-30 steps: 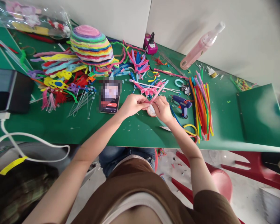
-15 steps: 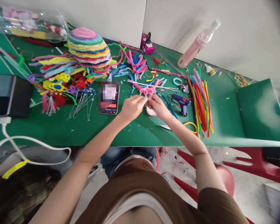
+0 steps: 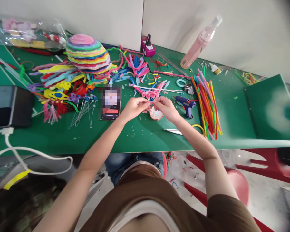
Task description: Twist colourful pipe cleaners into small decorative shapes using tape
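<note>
My left hand (image 3: pixel 133 108) and my right hand (image 3: pixel 165 108) meet over the middle of the green table (image 3: pixel 140 135). Both pinch a pink pipe-cleaner piece (image 3: pixel 151 94) with curled loops, held just above the table. Under the hands lies a small round white disc (image 3: pixel 156 114). A blue glue gun (image 3: pixel 185 104) stands right of my right hand. A phone (image 3: pixel 110 102) lies left of my left hand.
A bundle of coloured pipe cleaners (image 3: pixel 206 103) lies at the right, scissors (image 3: pixel 183 130) near the front edge. A striped dome of pipe cleaners (image 3: pixel 87 53), finished shapes (image 3: pixel 60 90), a pink bottle (image 3: pixel 199 42) and a tablet (image 3: pixel 7 104) are farther off. A red stool (image 3: pixel 236 183) stands below.
Both hands lifted the pink piece slightly off the white disc, which now shows below them. The view has shifted a little to the right.
</note>
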`<state>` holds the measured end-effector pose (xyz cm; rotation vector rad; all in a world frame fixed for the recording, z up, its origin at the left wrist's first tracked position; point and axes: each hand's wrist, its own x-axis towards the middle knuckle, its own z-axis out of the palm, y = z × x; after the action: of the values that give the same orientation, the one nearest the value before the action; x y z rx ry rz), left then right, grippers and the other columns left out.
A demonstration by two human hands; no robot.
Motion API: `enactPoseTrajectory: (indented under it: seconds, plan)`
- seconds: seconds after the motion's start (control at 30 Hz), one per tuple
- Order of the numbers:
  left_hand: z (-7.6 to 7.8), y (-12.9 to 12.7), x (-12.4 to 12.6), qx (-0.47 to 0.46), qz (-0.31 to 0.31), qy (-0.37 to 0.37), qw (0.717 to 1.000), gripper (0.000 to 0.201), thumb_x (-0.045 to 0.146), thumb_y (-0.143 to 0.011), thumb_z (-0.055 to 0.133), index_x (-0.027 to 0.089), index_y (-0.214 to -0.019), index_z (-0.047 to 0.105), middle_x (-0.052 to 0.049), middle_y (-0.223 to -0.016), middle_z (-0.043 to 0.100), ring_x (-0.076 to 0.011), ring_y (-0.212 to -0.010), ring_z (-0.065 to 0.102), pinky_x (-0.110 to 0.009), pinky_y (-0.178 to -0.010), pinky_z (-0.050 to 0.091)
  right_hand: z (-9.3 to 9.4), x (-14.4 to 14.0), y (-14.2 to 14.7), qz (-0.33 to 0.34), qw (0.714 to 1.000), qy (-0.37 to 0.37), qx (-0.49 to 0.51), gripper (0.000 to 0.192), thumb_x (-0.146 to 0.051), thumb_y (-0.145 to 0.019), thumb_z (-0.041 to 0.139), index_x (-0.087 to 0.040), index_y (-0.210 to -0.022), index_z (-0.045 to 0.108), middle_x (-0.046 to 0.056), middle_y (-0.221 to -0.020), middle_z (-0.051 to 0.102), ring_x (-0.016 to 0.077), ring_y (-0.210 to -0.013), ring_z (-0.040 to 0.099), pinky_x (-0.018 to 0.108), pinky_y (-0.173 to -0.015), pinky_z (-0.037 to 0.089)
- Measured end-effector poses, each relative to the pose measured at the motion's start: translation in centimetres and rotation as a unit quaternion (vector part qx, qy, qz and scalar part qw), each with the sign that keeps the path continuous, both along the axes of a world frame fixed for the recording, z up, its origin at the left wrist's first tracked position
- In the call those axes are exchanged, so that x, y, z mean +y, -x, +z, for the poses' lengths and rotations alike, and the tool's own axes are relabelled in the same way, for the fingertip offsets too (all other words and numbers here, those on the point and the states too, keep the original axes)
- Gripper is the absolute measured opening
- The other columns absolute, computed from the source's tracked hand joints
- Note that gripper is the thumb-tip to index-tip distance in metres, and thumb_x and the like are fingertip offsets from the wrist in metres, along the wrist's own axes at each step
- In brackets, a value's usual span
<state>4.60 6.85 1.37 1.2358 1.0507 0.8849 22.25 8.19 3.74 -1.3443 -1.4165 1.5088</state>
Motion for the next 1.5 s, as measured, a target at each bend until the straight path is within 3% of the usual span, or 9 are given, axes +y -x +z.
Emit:
enactPoseTrajectory:
  seconds: [0.2,0.33,0.63,0.9,1.07,1.17,1.3,1.5]
  plan:
    - [0.2,0.0,0.0,-0.011,0.004,0.018,1.0,0.046,0.057,-0.075,0.072,0.013,-0.09,0.07,-0.01,-0.081,0.076,-0.0174,-0.07,0.073,-0.026,-0.063,0.058,1.1,0.5,-0.7,0.032,0.997,0.047,0.044,0.037,-0.054,-0.08,0.066,-0.018,-0.076,0.063,-0.003,-0.062,0.064,0.0078,-0.059,0.058,0.023,-0.059,0.046]
    - [0.3,0.0,0.0,0.007,-0.004,0.013,1.0,0.049,0.059,-0.076,0.069,0.013,-0.091,0.07,-0.01,-0.081,0.076,-0.0185,-0.072,0.073,-0.027,-0.063,0.058,0.8,0.6,-1.0,0.064,0.997,0.02,0.028,0.038,-0.052,-0.068,0.077,-0.017,-0.073,0.065,-0.003,-0.064,0.064,0.0068,-0.059,0.054,0.022,-0.057,0.043]
    - [0.4,-0.1,-0.3,0.03,0.001,-0.025,0.999,0.042,0.054,-0.078,0.068,0.014,-0.088,0.07,-0.008,-0.079,0.076,-0.0173,-0.069,0.072,-0.024,-0.059,0.055,0.6,0.6,-0.6,0.072,0.994,0.027,0.082,0.035,-0.048,-0.067,0.079,-0.016,-0.075,0.067,-0.003,-0.07,0.067,0.0077,-0.065,0.06,0.024,-0.067,0.05]
    - [0.5,-0.4,-0.6,0.046,0.083,-0.069,0.993,0.031,0.046,-0.08,0.067,0.015,-0.085,0.07,-0.006,-0.075,0.075,-0.0163,-0.066,0.07,-0.024,-0.059,0.054,1.3,1.0,-1.1,0.121,0.976,0.113,0.145,0.038,-0.034,-0.059,0.087,-0.017,-0.09,0.071,-0.001,-0.082,0.074,0.0104,-0.076,0.067,0.026,-0.076,0.055]
    - [0.6,0.2,-0.2,0.089,0.027,-0.077,0.993,0.021,0.035,-0.079,0.064,0.016,-0.073,0.071,-0.003,-0.07,0.074,-0.0155,-0.065,0.069,-0.025,-0.061,0.052,0.6,0.9,-1.1,0.077,0.991,0.058,0.095,0.032,-0.03,-0.059,0.085,-0.017,-0.084,0.07,-0.002,-0.074,0.073,0.0093,-0.071,0.067,0.024,-0.072,0.054]
    - [0.6,0.5,0.0,0.142,0.006,-0.106,0.984,0.023,0.037,-0.079,0.065,0.016,-0.077,0.074,-0.005,-0.08,0.076,-0.0177,-0.076,0.07,-0.025,-0.064,0.051,0.5,1.0,-1.2,0.077,0.996,0.014,0.041,0.025,-0.029,-0.061,0.081,-0.016,-0.079,0.07,-0.001,-0.07,0.072,0.0098,-0.065,0.065,0.026,-0.069,0.054]
    - [0.4,0.3,-0.1,0.146,0.005,-0.131,0.981,0.035,0.043,-0.079,0.067,0.016,-0.101,0.073,-0.008,-0.091,0.077,-0.0193,-0.083,0.071,-0.025,-0.063,0.051,0.9,1.1,-1.4,0.108,0.991,-0.053,-0.062,0.013,-0.024,-0.065,0.073,-0.016,-0.074,0.071,0.0,-0.067,0.071,0.0115,-0.062,0.064,0.027,-0.065,0.052]
    - [0.0,-0.1,-0.2,0.107,0.053,-0.18,0.976,0.02,0.036,-0.081,0.064,0.017,-0.085,0.068,-0.004,-0.081,0.073,-0.0148,-0.074,0.067,-0.023,-0.062,0.05,2.2,1.0,-0.5,0.141,0.966,-0.132,-0.175,0.008,-0.022,-0.07,0.068,-0.016,-0.074,0.072,0.0,-0.065,0.071,0.0124,-0.061,0.064,0.026,-0.063,0.047]
